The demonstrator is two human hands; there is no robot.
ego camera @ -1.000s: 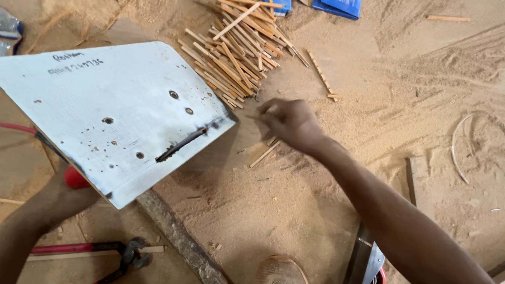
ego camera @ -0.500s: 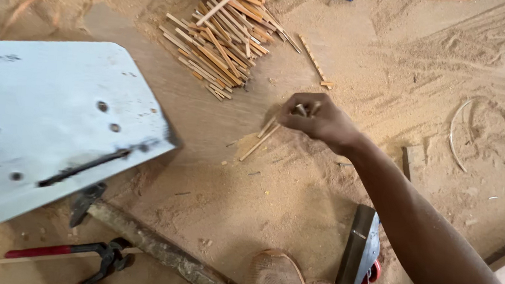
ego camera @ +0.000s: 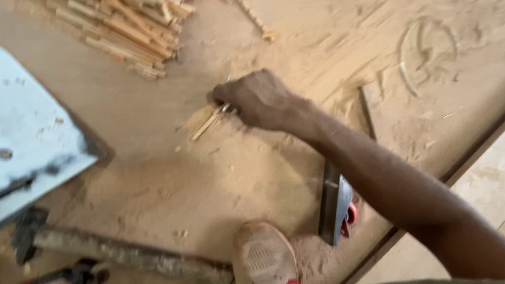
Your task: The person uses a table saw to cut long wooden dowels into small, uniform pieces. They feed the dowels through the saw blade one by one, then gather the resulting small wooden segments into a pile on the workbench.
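My right hand (ego camera: 259, 98) reaches out over the sawdust-covered board, its fingers closed on a few thin wooden sticks (ego camera: 208, 123) whose ends rest on the surface. A pile of several similar wooden sticks (ego camera: 127, 21) lies at the top left. A white metal plate (ego camera: 13, 135) with holes and a slot fills the left edge; my left hand is out of view, so whether it holds the plate cannot be told.
A hammer with a rough wooden handle (ego camera: 129, 255) lies at the bottom left. My shoe (ego camera: 265, 260) stands at the bottom centre. A dark flat tool with a red part (ego camera: 336, 204) stands beside my arm. The board's edge (ego camera: 473, 159) runs diagonally at right.
The view has shifted right and down. My right hand went down onto the small sticks and closed on them. The white plate has slid to the left edge, and my left arm has left the view.
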